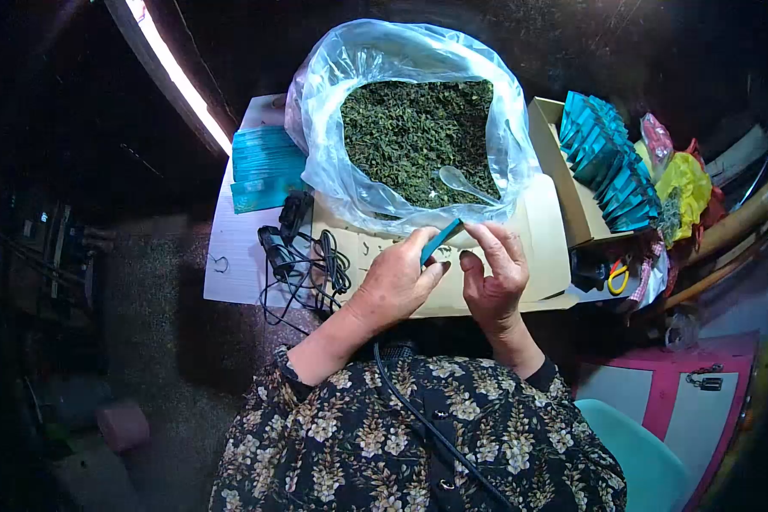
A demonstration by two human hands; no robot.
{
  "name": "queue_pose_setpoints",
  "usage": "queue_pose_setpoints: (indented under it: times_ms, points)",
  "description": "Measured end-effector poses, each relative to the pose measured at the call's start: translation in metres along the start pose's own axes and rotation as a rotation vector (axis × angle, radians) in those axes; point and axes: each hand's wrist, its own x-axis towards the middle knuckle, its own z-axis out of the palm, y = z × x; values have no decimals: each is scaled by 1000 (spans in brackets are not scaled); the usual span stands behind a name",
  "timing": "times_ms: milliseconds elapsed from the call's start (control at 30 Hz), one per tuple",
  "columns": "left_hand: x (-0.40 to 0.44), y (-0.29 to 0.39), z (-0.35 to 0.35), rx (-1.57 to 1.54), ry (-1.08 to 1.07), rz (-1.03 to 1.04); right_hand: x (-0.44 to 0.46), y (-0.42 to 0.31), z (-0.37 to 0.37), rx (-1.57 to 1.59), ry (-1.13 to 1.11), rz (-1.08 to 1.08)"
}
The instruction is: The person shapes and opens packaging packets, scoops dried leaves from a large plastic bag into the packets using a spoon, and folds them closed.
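My left hand (398,275) pinches a small teal packet (440,242) between thumb and fingers, the packet tilted with its upper end to the right. Close by that end is my right hand (497,269), its thumb and fingers apart; I cannot tell whether a fingertip touches the packet. Just beyond both hands, a clear plastic bag (320,128) stands wide open, full of dark green dried leaves (414,141) that look like tea. A clear plastic spoon (459,181) lies on the leaves at the near right. Under my hands is a sheet of cardboard (533,260) with scattered leaf bits.
Flat teal packets (269,166) are stacked at left. Black cables with adapters (303,260) lie before them. At right, a cardboard box (563,192) holds many filled teal packets (610,162), beside yellow-handled pliers (618,277) and a yellow bag (684,188). A pink-and-white cabinet (661,401) stands lower right.
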Motion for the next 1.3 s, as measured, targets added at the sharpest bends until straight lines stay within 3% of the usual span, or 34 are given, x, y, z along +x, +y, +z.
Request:
queue_pose_setpoints:
  times_ms: [100, 333, 500, 600, 1033, 1300]
  points:
    - [0, -3, 1, -5, 0, -2, 2, -1, 0, 0, 18, -1]
    - [0, -3, 1, -12, -14, -6, 5, 0, -2, 198, -35, 229]
    - [0, -1, 1, 30, -15, -21, 6, 4, -1, 215, -48, 222]
    - [0, -2, 2, 39, -6, -13, 8, 5, 2, -55, 38, -12]
    - [-1, -3, 2, 101, 38, 22, 8, 0, 2, -151, 39, -70]
    - [-1, 0, 0, 139, 23, 23, 10, 4, 2, 246, -64, 268]
